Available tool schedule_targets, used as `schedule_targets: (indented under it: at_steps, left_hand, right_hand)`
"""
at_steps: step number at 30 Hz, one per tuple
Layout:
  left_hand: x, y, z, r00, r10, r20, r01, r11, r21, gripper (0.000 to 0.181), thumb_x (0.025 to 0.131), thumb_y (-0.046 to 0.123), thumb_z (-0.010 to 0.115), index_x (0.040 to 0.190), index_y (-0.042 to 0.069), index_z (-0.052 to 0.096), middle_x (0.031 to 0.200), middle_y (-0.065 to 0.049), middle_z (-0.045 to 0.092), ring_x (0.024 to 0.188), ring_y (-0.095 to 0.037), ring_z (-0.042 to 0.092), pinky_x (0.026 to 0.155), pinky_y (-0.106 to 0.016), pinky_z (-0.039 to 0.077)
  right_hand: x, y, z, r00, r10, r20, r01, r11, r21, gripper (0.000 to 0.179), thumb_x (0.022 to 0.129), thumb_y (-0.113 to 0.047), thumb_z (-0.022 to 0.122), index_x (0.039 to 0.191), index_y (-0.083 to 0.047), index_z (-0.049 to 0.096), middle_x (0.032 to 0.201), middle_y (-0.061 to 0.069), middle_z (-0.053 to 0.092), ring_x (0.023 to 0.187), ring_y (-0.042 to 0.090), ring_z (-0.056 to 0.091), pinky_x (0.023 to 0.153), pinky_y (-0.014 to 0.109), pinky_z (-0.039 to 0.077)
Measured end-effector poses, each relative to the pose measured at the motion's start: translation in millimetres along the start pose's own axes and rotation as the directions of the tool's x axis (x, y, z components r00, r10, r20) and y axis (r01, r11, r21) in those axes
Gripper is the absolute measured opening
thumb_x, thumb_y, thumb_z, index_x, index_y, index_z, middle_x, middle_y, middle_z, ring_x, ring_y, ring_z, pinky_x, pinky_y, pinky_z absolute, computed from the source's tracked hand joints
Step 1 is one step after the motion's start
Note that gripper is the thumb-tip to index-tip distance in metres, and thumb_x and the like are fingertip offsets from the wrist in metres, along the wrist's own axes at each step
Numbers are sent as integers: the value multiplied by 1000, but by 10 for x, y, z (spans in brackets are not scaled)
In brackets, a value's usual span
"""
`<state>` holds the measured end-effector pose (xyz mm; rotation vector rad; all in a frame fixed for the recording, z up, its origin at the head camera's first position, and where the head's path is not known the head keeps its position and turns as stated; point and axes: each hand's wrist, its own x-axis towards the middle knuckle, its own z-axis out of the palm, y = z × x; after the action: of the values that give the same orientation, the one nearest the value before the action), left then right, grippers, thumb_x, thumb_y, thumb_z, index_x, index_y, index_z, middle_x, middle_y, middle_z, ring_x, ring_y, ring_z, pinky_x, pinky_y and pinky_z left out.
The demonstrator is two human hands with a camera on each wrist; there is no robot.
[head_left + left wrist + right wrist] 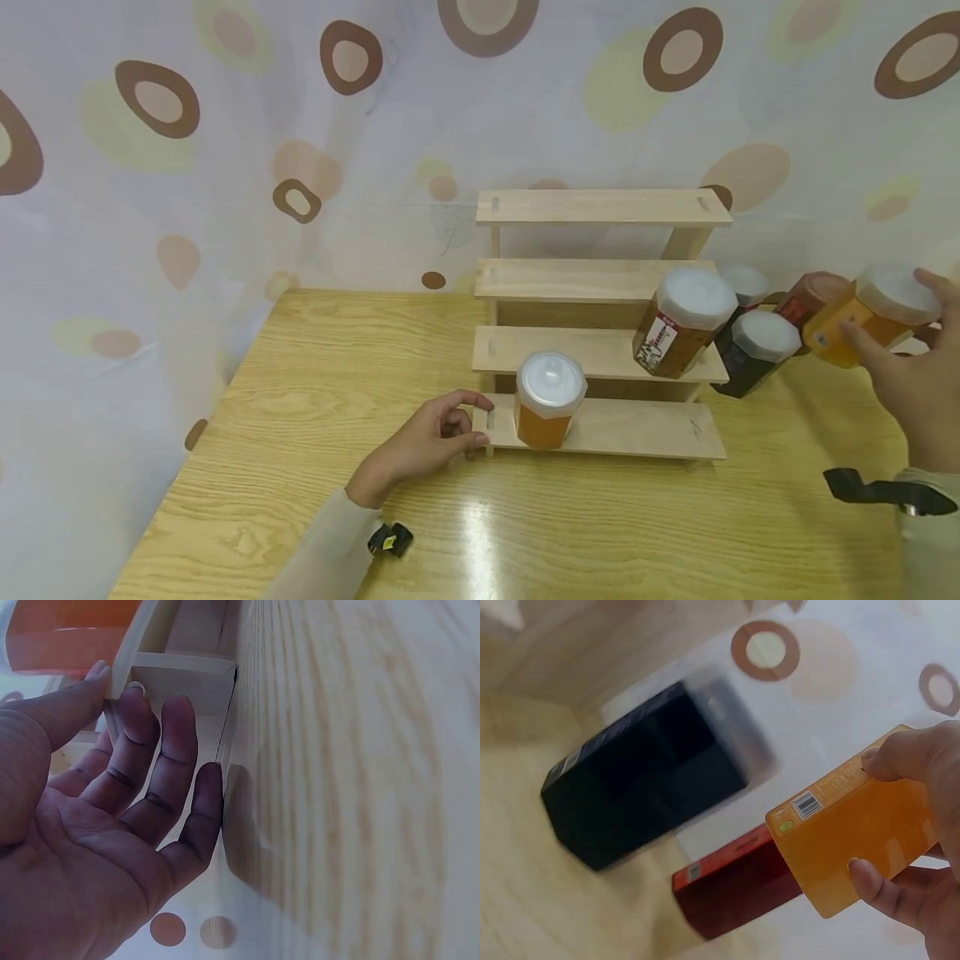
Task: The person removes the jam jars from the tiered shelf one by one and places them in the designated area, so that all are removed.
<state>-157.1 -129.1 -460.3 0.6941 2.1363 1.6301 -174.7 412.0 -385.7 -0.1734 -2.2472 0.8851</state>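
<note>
At the right, my right hand (pixel 911 367) grips a jar of orange contents (pixel 862 321) with a whitish lid, tilted and held up in the air. The right wrist view shows a barcode on the base end of this orange jar (pixel 840 832). My left hand (pixel 427 437) holds the left end of the lowest step of a wooden tiered shelf (pixel 637 425), thumb at its front edge and index finger on top. Another orange jar (pixel 545 425) stands upright on that step, beside the left fingertips. A brown jar with a label (pixel 682 325) stands higher up, toward the right end.
Behind the shelf's right end stand a dark jar with a white lid (pixel 750 354), another pale-lidded jar (pixel 742 283) and a red jar (pixel 813 296). A patterned sheet (pixel 375 167) hangs at the back of the wood-grain table (pixel 337 358).
</note>
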Motion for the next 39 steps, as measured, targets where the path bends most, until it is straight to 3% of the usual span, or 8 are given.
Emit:
schedule_targets:
  at_steps: [3, 5, 10, 12, 17, 27, 34, 39]
  left_hand:
    - [-5, 2, -4, 1000, 6, -1, -6, 1000, 4, 40, 98, 4, 71, 136, 8, 58, 77, -15, 65, 64, -13, 51, 63, -23, 42]
    - [-6, 0, -6, 1000, 8, -1, -8, 1000, 4, 40, 98, 5, 71, 136, 8, 58, 77, -15, 65, 63, -11, 51, 63, -23, 41]
    - [-15, -4, -5, 1000, 3, -2, -3, 1000, 1, 40, 98, 5, 72, 136, 8, 58, 77, -14, 65, 64, -10, 50, 62, -23, 42]
    - [-18, -2, -2, 1000, -1, -3, 1, 1000, 0, 40, 98, 5, 72, 135, 8, 58, 77, -12, 65, 64, -10, 51, 63, -23, 42]
    - [-17, -4, 6, 1000, -2, -1, 2, 1000, -2, 40, 98, 4, 71, 135, 8, 58, 77, -10, 66, 65, -11, 53, 64, -23, 42]
    - [-4, -9, 4, 1000, 2, 4, -2, 1000, -6, 40, 98, 5, 71, 136, 9, 58, 77, -12, 66, 66, -22, 55, 63, -23, 43]
    - [-7, -5, -4, 1000, 12, 1, -12, 1000, -6, 40, 98, 4, 71, 136, 8, 58, 78, -17, 65, 64, -13, 52, 62, -23, 42]
    - [-7, -4, -9, 1000, 8, 0, -8, 1000, -6, 40, 98, 4, 71, 136, 8, 58, 78, -17, 65, 66, -18, 54, 63, -23, 43]
  right_hand:
    - [-32, 83, 19, 997, 67, 25, -66, 997, -35, 79, 96, -13, 72, 162, -29, 31, 162, 5, 33, 143, 20, 37, 112, 20, 33]
    - [-38, 152, 29, 993, 105, 44, -103, 993, -58, 80, 96, -16, 72, 162, -30, 29, 163, 6, 32, 145, 27, 38, 105, 17, 38]
    - [-63, 293, 81, 980, 178, 84, -169, 980, -102, 82, 95, -17, 74, 162, -32, 28, 164, 2, 32, 145, 27, 38, 104, 16, 38]
    - [-85, 318, 107, 977, 191, 100, -181, 978, -103, 82, 96, -15, 74, 162, -29, 29, 165, 1, 31, 146, 26, 36, 115, 24, 31]
    - [-150, 344, 148, 956, 251, 149, -235, 965, -118, 80, 97, -16, 71, 163, -23, 26, 167, 6, 28, 146, 35, 35, 117, 31, 32]
    - [-241, 513, 248, 946, 281, 161, -266, 958, -108, 81, 95, -14, 73, 161, -21, 28, 163, 14, 33, 140, 36, 40, 115, 28, 34]
    - [-245, 572, 302, 955, 270, 125, -263, 962, -75, 80, 93, -11, 74, 160, -25, 31, 163, 10, 34, 142, 26, 38, 116, 28, 33]
    - [-243, 575, 324, 956, 268, 121, -263, 963, -59, 81, 93, -9, 73, 159, -26, 31, 163, 10, 34, 143, 25, 37, 117, 29, 31]
